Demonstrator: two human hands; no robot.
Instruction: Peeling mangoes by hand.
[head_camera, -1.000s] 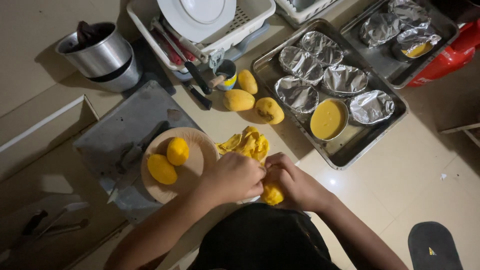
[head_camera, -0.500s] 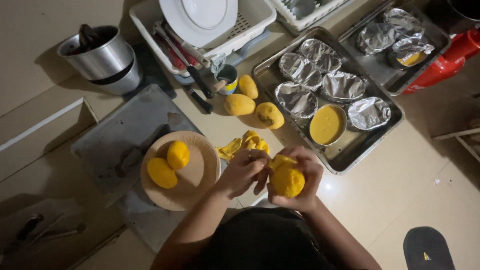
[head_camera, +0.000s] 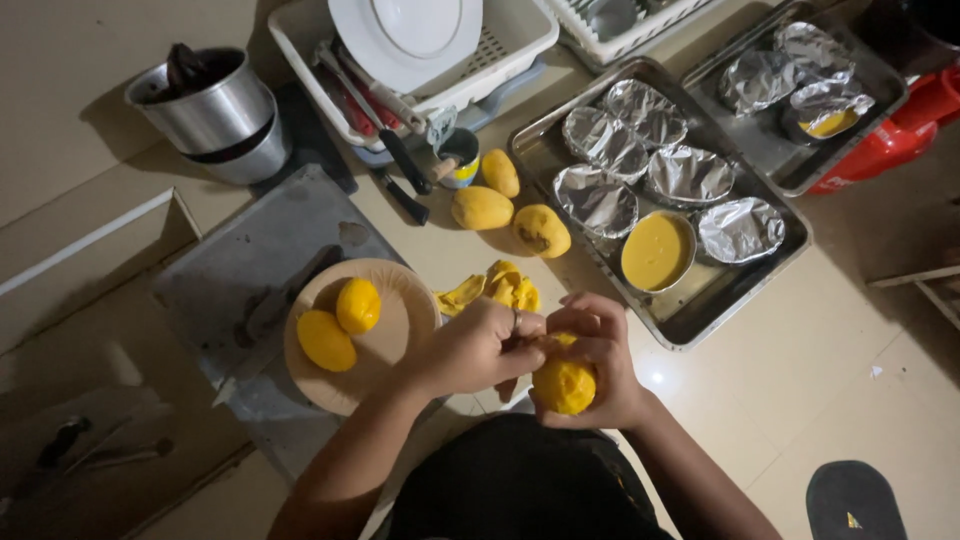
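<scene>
Tiled floor (head_camera: 800, 360), dim. Peeled yellow mango (head_camera: 564, 385), now lifted off it, clamped in right hand (head_camera: 598, 352); left hand (head_camera: 480, 345) pinches its top, stripping skin. Peel pile (head_camera: 495, 290) beyond.

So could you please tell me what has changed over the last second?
Both hands lifted the yellow fruit off the floor toward the body; the right hand cradles it, the left hand works at its top. The plate with two peeled fruits, the peel pile and the trays stayed put.
</scene>
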